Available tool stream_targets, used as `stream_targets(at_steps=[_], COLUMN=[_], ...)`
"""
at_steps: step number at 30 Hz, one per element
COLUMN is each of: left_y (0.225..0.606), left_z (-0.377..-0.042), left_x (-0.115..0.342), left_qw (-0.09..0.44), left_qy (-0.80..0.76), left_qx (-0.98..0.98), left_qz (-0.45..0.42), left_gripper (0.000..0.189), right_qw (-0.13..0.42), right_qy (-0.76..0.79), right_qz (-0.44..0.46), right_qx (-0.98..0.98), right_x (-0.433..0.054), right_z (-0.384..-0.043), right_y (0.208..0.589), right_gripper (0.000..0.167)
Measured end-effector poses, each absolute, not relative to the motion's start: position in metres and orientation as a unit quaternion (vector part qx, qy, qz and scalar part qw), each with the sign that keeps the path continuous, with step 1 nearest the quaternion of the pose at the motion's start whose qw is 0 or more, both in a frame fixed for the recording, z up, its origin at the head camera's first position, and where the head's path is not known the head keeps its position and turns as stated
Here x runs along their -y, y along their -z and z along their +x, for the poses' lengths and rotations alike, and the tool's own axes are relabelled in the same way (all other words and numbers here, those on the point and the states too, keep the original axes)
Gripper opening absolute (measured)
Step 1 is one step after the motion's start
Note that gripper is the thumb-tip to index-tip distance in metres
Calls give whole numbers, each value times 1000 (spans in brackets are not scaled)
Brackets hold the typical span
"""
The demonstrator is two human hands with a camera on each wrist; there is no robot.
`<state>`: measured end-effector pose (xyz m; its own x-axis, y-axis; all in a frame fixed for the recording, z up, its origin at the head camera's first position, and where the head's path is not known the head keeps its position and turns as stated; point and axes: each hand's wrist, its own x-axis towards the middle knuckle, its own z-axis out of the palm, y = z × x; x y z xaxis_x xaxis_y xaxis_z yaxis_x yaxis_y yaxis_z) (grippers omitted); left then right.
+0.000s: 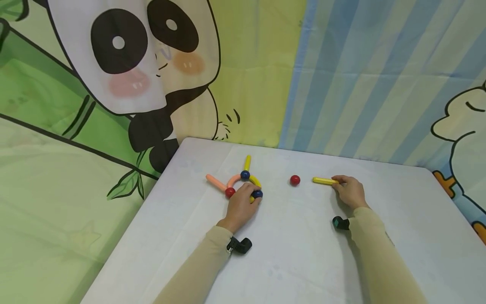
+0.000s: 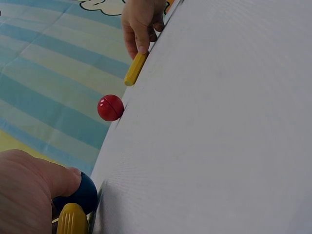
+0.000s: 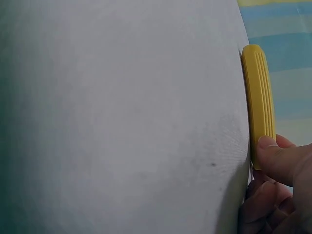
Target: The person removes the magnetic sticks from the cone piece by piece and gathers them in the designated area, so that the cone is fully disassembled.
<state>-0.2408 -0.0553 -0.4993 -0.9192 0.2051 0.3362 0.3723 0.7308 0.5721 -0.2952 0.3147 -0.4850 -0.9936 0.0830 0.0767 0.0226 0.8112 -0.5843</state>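
On the table's left half lies a ring of curved pink and yellow rods joined by balls, with a straight pink rod (image 1: 216,183) and a straight yellow rod (image 1: 247,162) sticking outward. My left hand (image 1: 241,206) grips the dark blue ball (image 1: 257,194) at the ring's right side, its thumb on the ball in the left wrist view. Part of the ring is hidden under this hand. Between finger and thumb, my right hand (image 1: 350,192) pinches one end of a yellow stick (image 3: 258,97). The stick's free end points left, towards a loose red ball (image 1: 295,180).
All of this is on a white table (image 1: 288,253). Behind its far edge hangs a curtain (image 1: 258,76) printed with a panda and stripes. Another blue ball (image 1: 245,175) and a red ball (image 1: 230,192) sit in the ring, near my left hand.
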Motion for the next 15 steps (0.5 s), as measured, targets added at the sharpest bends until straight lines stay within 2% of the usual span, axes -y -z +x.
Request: stream_targets(at_steps=[7,12,15], left_y=[501,502,503], left_z=[-241,-242,-242], left_x=[56,56,57], left_qw=[147,145,142], left_qy=[338,341,341], left_qx=[915,914,916], left_qz=[-166,-163,-158], left_gripper=[29,29,30], right_qw=[52,52,71], right_qy=[-319,-361,-388], right_qz=[-35,-83,-121], right_qx=[946,928,911], right_x=[-313,-310,-306], right_z=[-293,-289,-283], right_y=[483,484,484], right_gripper=[35,43,45])
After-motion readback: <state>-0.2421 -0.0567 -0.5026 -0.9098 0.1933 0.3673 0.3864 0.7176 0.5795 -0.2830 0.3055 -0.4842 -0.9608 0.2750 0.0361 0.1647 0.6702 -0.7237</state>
